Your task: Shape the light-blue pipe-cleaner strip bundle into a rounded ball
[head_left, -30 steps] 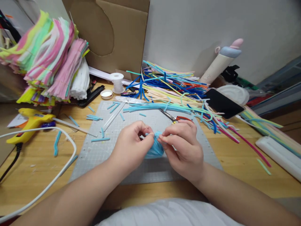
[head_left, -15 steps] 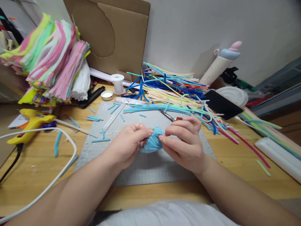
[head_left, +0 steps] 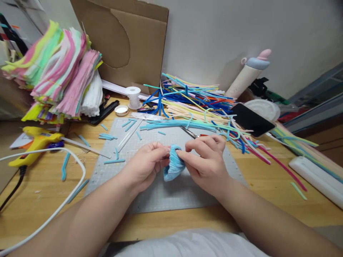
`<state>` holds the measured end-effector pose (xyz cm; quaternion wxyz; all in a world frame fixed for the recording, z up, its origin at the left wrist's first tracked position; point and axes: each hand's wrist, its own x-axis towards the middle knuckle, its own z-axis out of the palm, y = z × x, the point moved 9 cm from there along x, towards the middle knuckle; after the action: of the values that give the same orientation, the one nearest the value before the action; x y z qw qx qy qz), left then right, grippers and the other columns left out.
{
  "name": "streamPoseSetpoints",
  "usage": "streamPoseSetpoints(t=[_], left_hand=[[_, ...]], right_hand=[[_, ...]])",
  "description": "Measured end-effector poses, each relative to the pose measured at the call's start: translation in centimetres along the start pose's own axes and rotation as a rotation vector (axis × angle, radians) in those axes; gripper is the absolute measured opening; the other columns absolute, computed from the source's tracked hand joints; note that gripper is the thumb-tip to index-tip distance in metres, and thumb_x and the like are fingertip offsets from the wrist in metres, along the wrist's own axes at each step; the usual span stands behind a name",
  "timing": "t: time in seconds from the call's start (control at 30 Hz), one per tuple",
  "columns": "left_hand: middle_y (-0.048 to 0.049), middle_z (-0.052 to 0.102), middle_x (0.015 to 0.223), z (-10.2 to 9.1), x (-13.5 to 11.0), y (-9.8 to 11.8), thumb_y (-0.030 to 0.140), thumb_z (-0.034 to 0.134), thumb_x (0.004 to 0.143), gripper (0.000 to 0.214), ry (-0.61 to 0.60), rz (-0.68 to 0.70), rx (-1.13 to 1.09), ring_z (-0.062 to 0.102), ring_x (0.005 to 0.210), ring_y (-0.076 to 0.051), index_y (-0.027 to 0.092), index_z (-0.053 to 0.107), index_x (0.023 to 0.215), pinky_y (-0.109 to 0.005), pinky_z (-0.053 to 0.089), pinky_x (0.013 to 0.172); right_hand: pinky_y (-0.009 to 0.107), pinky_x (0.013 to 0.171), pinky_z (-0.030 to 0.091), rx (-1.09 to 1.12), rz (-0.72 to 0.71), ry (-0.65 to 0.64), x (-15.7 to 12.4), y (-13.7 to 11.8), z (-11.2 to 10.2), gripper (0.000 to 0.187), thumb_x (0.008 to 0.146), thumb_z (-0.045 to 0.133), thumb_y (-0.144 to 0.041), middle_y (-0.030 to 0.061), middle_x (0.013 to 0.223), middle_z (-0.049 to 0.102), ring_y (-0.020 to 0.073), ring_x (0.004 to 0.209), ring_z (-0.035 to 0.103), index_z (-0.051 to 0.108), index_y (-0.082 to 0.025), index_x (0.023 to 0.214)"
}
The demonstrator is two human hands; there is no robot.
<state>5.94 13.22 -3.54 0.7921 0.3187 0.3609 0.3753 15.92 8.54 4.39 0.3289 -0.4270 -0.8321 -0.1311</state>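
Between my hands, above the grey cutting mat (head_left: 150,200), is a light blue coiled pipe-cleaner piece (head_left: 174,166), rounded and ridged. My left hand (head_left: 150,162) pinches its left edge between thumb and fingers. On the other side, my right hand (head_left: 207,160) presses thumb and index finger on its upper right edge, the other fingers curled. Just beyond my right hand lie scissors (head_left: 189,132), their red handle partly hidden by the fingers. A bundle of light blue pipe cleaners (head_left: 166,124) stretches across the mat's far edge, and short cut blue pieces (head_left: 114,161) are scattered at the left.
A yellow glue gun (head_left: 34,144) with a white cable (head_left: 85,167) in front lies left. Behind it rise bundled pipe cleaners (head_left: 61,67). At the back are a cardboard sheet (head_left: 144,39), a spool (head_left: 133,97) and a loose pile (head_left: 198,96). A phone (head_left: 253,119) and bottle (head_left: 248,76) are right.
The blue coiled piece has been turned, so its ridged side and lower rim face differently. My right hand has shifted slightly left over its top edge; my left hand keeps its pinch.
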Motion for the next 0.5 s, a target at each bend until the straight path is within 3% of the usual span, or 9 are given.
streamPoseSetpoints(t=[0.1,0.23,0.5], left_hand=[[0.0044,0.054,0.053,-0.1,0.1,0.1,0.017,0.069,0.07,0.024,-0.003,0.018,-0.016,0.049,0.051,-0.007,0.015,0.051,0.055,-0.021,0.04,0.053],[0.0034,0.056,0.059,0.1,0.2,0.1,0.017,0.071,0.069,0.023,-0.022,0.031,-0.054,0.05,0.052,-0.008,0.016,0.05,0.059,-0.021,0.038,0.05],[0.0036,0.057,0.064,0.3,0.0,0.1,0.018,0.07,0.07,0.021,0.007,0.015,0.037,0.051,0.054,-0.008,0.017,0.049,0.067,-0.02,0.04,0.053]], right_hand=[[0.043,0.083,0.025,0.005,0.021,-0.035,0.0,0.2,0.3,0.035,0.077,0.053,-0.003,-0.0012,0.085,0.066,0.0193,0.087,0.053,0.063,-0.031,0.096],[0.043,0.083,0.025,0.089,0.131,-0.039,0.0,0.7,0.7,0.017,0.079,0.056,-0.009,-0.0008,0.081,0.066,0.0194,0.084,0.054,0.061,-0.025,0.082],[0.032,0.068,0.038,0.69,0.635,-0.093,-1.4,4.2,4.0,0.014,0.073,0.059,-0.019,-0.0017,0.066,0.052,0.0155,0.067,0.051,0.05,-0.02,0.063]])
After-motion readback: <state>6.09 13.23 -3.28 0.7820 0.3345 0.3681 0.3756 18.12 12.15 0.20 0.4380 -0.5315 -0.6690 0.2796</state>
